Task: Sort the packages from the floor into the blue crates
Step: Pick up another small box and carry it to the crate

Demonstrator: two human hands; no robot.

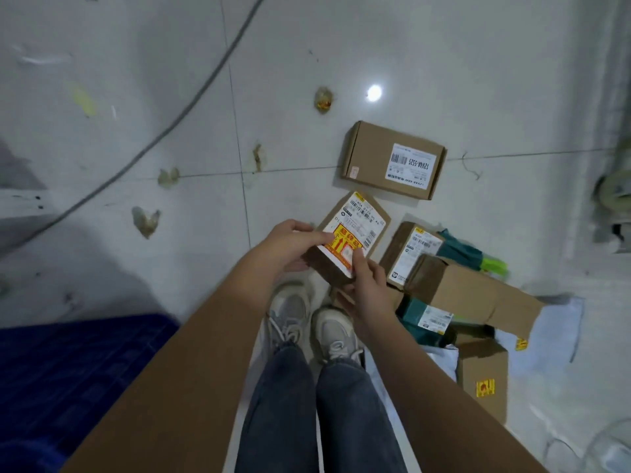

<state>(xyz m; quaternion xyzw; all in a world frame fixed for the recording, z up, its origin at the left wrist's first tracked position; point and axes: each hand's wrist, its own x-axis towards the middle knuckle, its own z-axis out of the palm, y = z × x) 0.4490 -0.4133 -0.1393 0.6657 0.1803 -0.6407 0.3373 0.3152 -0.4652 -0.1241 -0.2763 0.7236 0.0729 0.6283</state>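
I hold a small cardboard box (355, 230) with a white shipping label and a red-and-yellow sticker above my shoes. My left hand (290, 247) grips its left side, thumb over the label. My right hand (367, 288) grips its near right corner. A flat cardboard box (392, 158) with a white label lies on the floor beyond. To the right lies a pile: a small labelled box (409, 254), a long open cardboard box (474, 295), green bags (426, 319) and a box with a yellow sticker (483, 380). A blue crate (68, 370) stands at lower left.
The floor is pale tile with scraps of tape (322, 99) and stains. A grey cable (170, 128) runs diagonally across the upper left. White plastic mailers (560, 319) lie under the pile. A metal frame (20, 203) shows at the left edge.
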